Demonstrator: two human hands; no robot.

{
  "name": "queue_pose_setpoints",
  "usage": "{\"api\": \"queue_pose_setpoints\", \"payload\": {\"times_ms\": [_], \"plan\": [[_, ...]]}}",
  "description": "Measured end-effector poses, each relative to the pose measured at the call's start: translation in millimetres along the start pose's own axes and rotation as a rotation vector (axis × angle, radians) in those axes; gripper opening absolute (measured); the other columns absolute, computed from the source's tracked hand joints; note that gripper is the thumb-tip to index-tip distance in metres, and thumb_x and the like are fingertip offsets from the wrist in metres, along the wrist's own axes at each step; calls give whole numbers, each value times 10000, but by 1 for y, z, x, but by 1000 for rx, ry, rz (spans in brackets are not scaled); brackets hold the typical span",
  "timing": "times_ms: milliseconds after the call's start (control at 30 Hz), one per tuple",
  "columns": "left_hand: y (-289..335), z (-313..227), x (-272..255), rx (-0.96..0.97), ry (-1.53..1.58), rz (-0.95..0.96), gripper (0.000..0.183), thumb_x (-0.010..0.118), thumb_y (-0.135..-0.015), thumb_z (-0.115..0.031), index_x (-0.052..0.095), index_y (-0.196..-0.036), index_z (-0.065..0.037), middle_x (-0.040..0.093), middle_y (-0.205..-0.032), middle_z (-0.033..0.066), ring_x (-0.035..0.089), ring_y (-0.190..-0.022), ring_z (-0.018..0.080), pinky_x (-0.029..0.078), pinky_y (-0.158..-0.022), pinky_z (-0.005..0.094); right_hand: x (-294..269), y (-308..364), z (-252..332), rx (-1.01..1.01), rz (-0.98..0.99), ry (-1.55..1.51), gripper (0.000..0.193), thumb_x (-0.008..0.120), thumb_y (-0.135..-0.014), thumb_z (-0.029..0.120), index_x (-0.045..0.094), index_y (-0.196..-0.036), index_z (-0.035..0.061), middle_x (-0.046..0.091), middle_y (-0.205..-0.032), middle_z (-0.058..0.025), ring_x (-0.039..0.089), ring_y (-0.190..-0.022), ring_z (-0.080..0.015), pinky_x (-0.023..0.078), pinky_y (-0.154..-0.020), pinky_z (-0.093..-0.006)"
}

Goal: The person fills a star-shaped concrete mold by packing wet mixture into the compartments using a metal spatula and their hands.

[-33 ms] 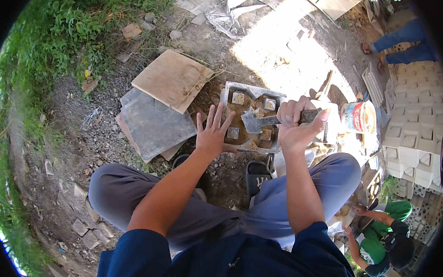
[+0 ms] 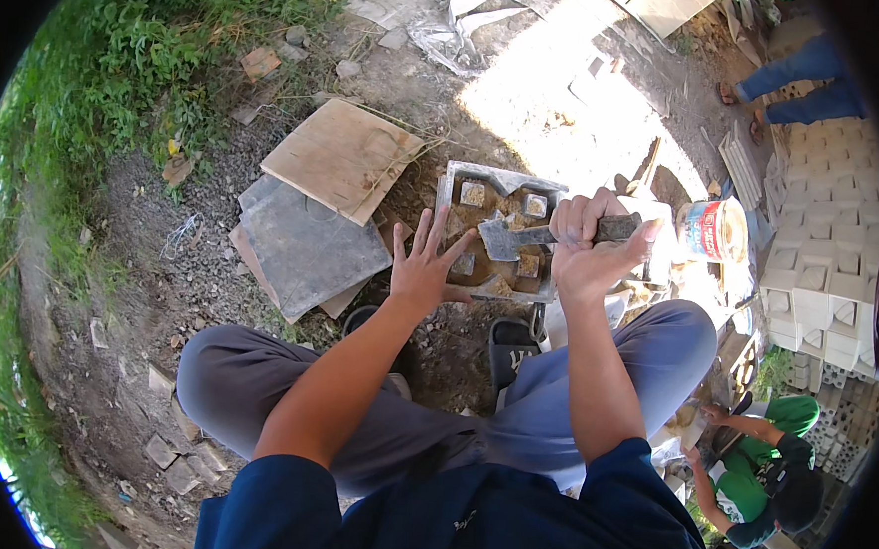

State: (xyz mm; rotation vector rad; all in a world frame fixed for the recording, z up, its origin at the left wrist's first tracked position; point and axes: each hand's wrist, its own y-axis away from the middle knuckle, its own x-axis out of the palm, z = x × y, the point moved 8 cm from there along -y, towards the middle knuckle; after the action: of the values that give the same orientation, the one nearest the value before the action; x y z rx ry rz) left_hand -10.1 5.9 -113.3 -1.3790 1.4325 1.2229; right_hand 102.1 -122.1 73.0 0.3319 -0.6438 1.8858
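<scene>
A grey metal block mould (image 2: pixel 558 193) lies on the ground before my knees. Sandy mix fills its bottom, and several square posts stand up inside it. My right hand (image 2: pixel 592 245) is wrapped round the handle of a small flat-bladed trowel (image 2: pixel 499 240), its thumb along the handle. The trowel's blade points left over the middle of the mould. My left hand (image 2: pixel 423 266) has its fingers spread at the mould's left side, with nothing in it. The fingertips reach the mould's left edge; whether they press on it I cannot tell.
Left of the mould lie a wooden board (image 2: pixel 341 155) and grey sheets (image 2: pixel 312 243). A labelled tub (image 2: pixel 712 231) stands to the right. Pale blocks (image 2: pixel 823 265) are stacked at the far right. A person in green (image 2: pixel 747 480) crouches at lower right; another person's legs (image 2: pixel 797 85) show at upper right.
</scene>
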Motion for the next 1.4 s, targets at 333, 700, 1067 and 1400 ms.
{"api": "queue_pose_setpoints", "payload": {"times_ms": [333, 700, 1067, 1400], "plan": [[-4, 4, -8, -45, 52, 61, 1396, 789, -501, -728, 82, -1598, -231, 20, -1662, 121, 28, -1527, 352, 61, -1154, 696, -19, -25, 14, -130, -347, -80, 669, 392, -971, 640, 302, -591, 97, 271, -505, 0, 245, -462, -125, 174, -458, -294], [-24, 10, -1, -114, 166, 56, 1371, 700, -585, -781, 50, -1592, -116, 21, -1664, 101, 19, -1528, 339, 40, -1151, 702, -20, -51, -6, -101, -277, 48, 678, 419, -957, 633, 290, -573, 89, 265, -502, -7, 207, -474, -127, 143, -475, -305], [-58, 7, 1, -96, 148, -72, 1183, 577, -738, -788, 156, -1579, -70, 99, -1659, 66, 54, -1529, 315, 7, -1139, 716, -2, -59, -21, 20, -19, 170, 699, 407, -924, 687, 295, -585, 86, 260, -531, 4, 219, -522, -127, 179, -516, -317], [-74, 6, 3, -133, 278, -145, 1065, 644, -772, -702, 283, -1543, -61, 226, -1626, 88, 138, -1510, 367, 48, -1166, 668, -14, -59, -22, 39, 15, 156, 707, 463, -912, 666, 324, -565, 65, 286, -543, -7, 253, -498, -146, 198, -506, -323]]}}
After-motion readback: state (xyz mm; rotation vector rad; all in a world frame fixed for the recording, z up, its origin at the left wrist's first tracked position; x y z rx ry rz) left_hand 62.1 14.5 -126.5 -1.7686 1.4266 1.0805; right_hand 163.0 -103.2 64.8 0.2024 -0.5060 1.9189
